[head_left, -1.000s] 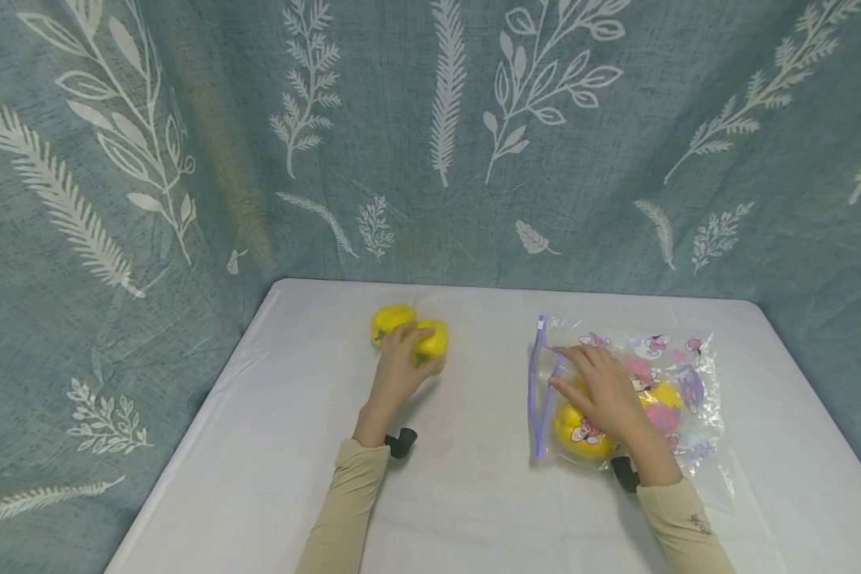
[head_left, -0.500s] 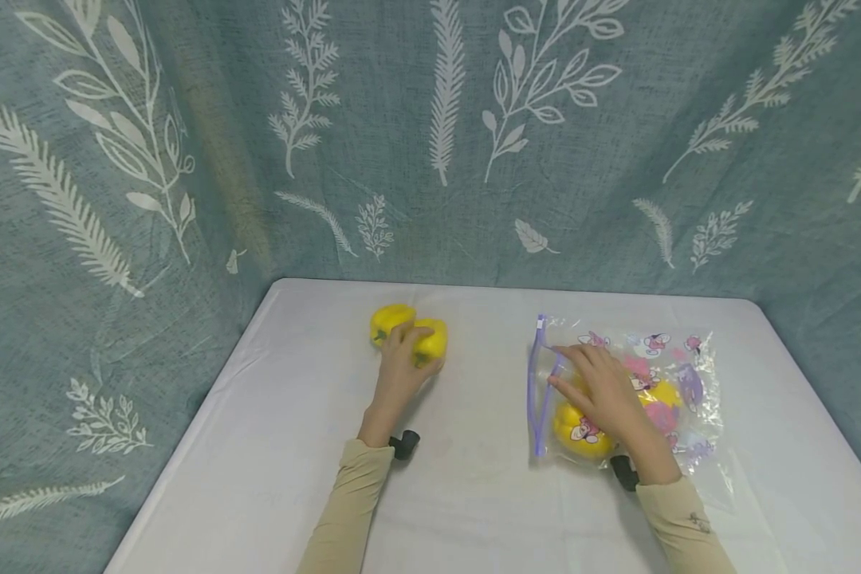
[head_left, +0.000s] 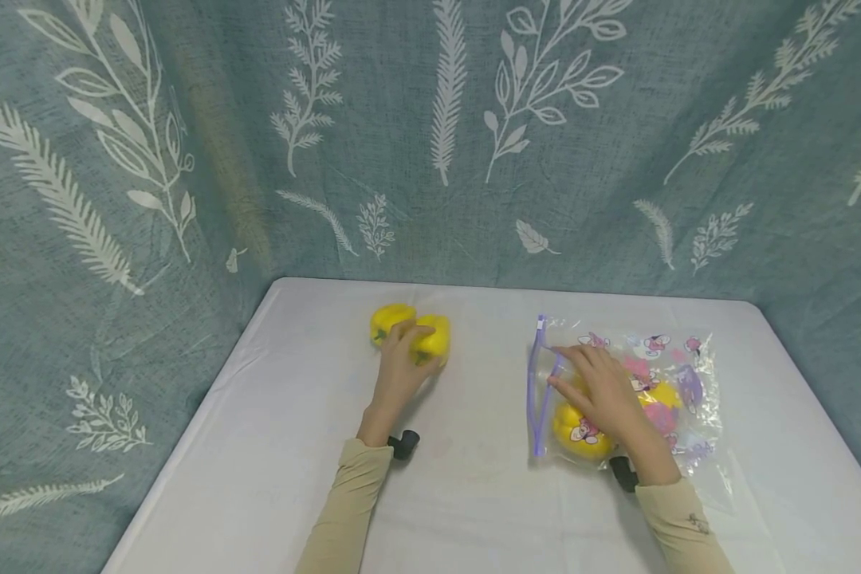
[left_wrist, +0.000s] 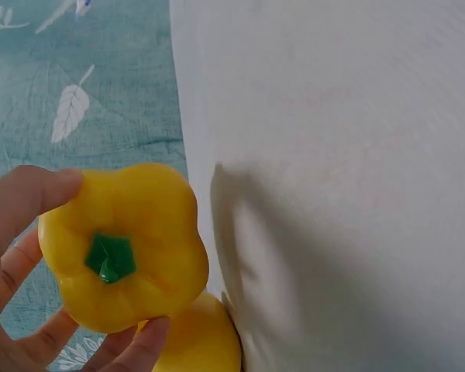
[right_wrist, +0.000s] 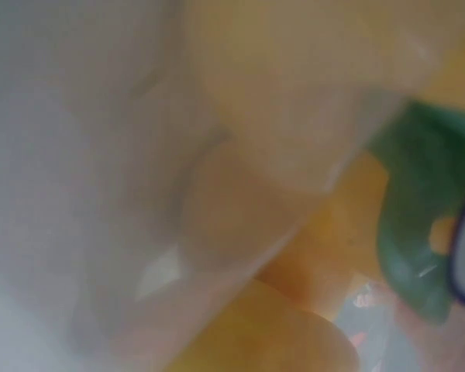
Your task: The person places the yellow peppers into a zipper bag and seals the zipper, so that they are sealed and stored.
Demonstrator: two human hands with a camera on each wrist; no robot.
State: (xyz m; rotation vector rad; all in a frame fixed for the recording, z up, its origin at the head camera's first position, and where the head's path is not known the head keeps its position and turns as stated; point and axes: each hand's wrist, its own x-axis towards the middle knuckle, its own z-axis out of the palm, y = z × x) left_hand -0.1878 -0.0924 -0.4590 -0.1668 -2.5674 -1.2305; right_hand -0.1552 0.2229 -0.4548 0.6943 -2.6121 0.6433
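Observation:
A yellow bell pepper (head_left: 434, 339) with a green stem is gripped by my left hand (head_left: 400, 371), thumb on one side and fingers on the other. In the left wrist view this bell pepper (left_wrist: 151, 209) turns its stem to the camera. A second yellow bell pepper (head_left: 391, 320) sits just behind and left of it. My right hand (head_left: 606, 391) lies over a clear printed zip bag (head_left: 699, 359) near its purple zip edge, fingers fairly straight. Yellow peppers (head_left: 572, 434) show through the plastic. The right wrist view is blurred by the plastic, with yellow and green shapes (right_wrist: 418, 225) behind it.
The white-covered table (head_left: 473, 494) carries both groups of things. A patterned blue-green curtain (head_left: 416, 215) hangs behind the table and at the left side. Small black devices (head_left: 405, 445) are worn at both wrists.
The pepper in my left hand has shifted very slightly right and away from me in the head view. My right hand and the bag stay in place.

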